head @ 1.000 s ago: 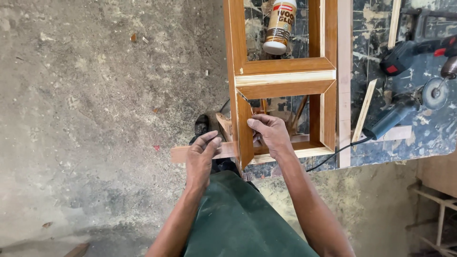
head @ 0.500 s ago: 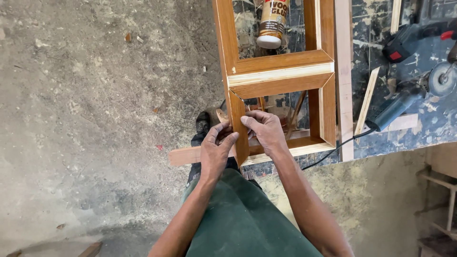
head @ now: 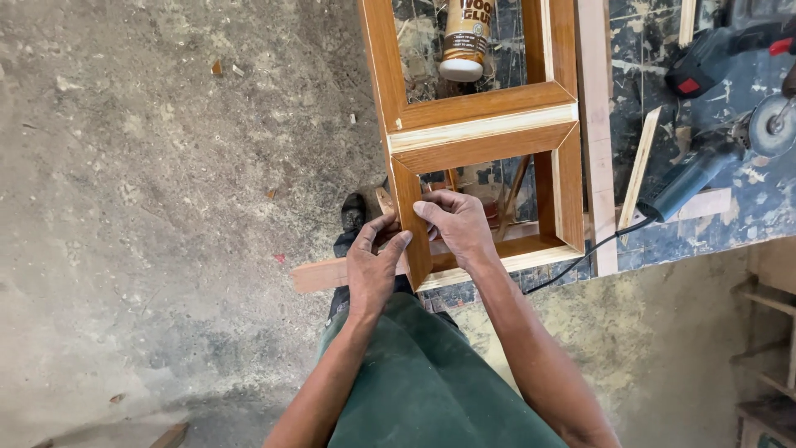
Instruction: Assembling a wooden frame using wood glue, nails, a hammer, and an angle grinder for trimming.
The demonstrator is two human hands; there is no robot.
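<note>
An orange-brown wooden frame [head: 485,124] with mitred corners lies on a workbench, its near end overhanging the edge. My right hand [head: 454,226] grips the near left upright of the frame from the inside, fingers curled over its top face. My left hand [head: 373,265] presses against the same upright from the outside, fingertips on its edge. A pale wooden strip [head: 319,274] runs under the frame's near rail and sticks out to the left below my left hand.
A glue bottle [head: 464,37] lies inside the frame's far opening. A blue angle grinder [head: 705,166] with its black cable and a dark power tool [head: 713,54] lie on the bench at right. Loose wood strips [head: 638,166] lie beside them. Concrete floor spreads left.
My left hand has risen from the pale strip to the outer side of the frame's upright. The view has shifted slightly; my right hand keeps its grip.
</note>
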